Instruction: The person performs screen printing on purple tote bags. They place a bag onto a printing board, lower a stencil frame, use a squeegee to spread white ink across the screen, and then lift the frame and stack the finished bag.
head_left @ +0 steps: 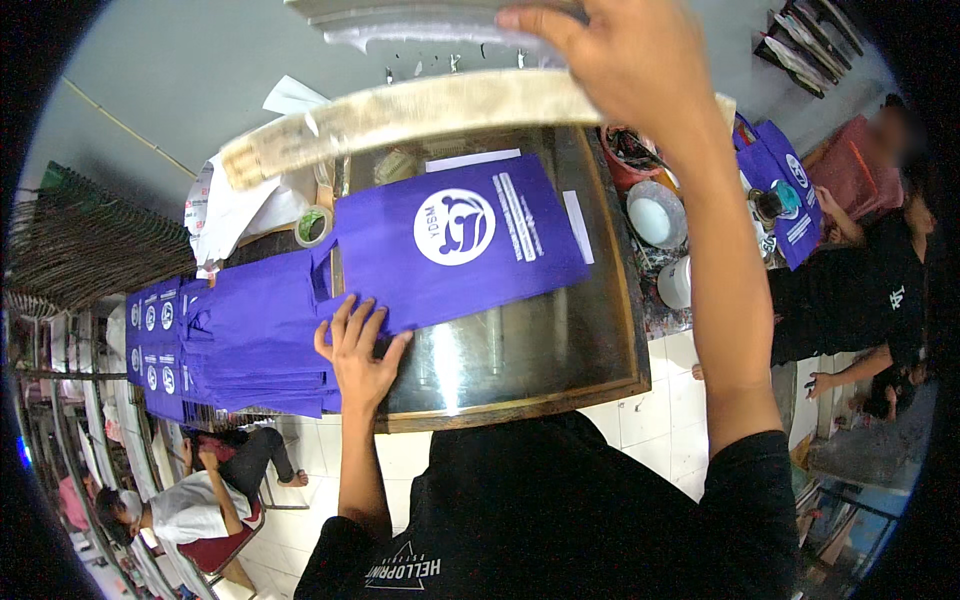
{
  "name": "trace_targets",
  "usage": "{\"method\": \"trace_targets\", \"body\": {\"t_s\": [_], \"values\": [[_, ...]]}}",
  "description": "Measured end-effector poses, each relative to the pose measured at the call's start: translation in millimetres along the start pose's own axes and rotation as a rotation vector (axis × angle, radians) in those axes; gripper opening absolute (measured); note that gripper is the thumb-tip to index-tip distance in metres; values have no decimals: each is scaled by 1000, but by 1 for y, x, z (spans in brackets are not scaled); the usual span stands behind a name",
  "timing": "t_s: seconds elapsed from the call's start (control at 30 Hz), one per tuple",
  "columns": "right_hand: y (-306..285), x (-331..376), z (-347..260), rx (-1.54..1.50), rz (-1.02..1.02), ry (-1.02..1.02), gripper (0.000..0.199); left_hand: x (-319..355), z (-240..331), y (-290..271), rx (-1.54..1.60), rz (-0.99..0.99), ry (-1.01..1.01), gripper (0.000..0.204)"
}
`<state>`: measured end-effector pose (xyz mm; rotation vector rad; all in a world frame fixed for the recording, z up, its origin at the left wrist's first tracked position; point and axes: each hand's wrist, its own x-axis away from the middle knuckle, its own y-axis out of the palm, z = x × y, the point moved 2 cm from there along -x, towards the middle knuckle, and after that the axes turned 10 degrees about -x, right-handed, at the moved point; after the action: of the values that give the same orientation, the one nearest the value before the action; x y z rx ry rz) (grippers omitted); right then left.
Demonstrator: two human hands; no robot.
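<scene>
A flat purple fabric bag (385,235) with a white round emblem and white lettering lies on a dark glass-topped table (500,360) with a wooden rim. My left hand (358,350) rests on its near left corner, fingers spread. At the top my right hand (640,65) is raised, closed on a grey squeegee (430,18) with white ink along its lower edge; some of its fingers are hidden. Against that hand, the pale wooden bar of a screen frame (420,110) stands lifted above the far side of the table.
Left of the table lies a stack of purple bags (260,335), beside a tape roll (313,226) and crumpled white paper (235,215). Tubs (655,215) stand at the right. A seated person (200,500) is at lower left; other people (850,290) are at right, one near another purple bag.
</scene>
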<state>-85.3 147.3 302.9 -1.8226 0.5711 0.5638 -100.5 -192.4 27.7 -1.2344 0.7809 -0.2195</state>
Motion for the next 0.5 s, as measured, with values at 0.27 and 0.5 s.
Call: {"method": "trace_targets", "body": {"t_s": [0.27,0.5], "values": [[-18,-73,15,32,134,-74,40,-48,-70,37,104,-191,-607,54],[-13,-114,29,-124,69,-4,38,-32,-156,32,647,-244,-741,16]]}}
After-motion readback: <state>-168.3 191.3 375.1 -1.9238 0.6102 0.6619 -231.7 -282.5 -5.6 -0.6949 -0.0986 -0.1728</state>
